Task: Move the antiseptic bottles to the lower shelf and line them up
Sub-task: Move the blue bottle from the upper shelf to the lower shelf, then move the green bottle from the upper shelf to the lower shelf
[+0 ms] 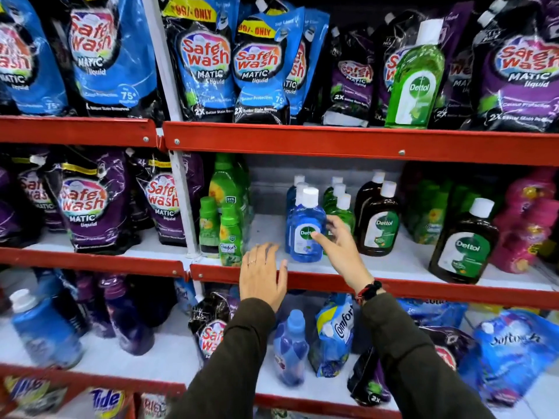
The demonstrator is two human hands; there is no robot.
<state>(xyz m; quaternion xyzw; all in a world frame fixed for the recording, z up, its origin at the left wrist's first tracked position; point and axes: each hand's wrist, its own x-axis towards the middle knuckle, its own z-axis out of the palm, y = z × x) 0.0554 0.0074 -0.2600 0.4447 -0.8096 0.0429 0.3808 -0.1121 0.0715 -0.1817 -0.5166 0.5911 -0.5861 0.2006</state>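
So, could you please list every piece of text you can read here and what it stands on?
"Safe wash MATIC liquid": blue pouch and purple pouch
"99/- ONLY": yellow band
"2X": purple pouch
"75": blue pouch
"Dettol": green bottle, brown bottles
"Dett", partly covered: blue bottle
"Comfort": small green bottle, blue pouch
"Tide": packet
Finer print is too blurred.

Blue Dettol bottle (307, 229) hides bottles behind; right hand (341, 246) partly covers green ones (343, 208).
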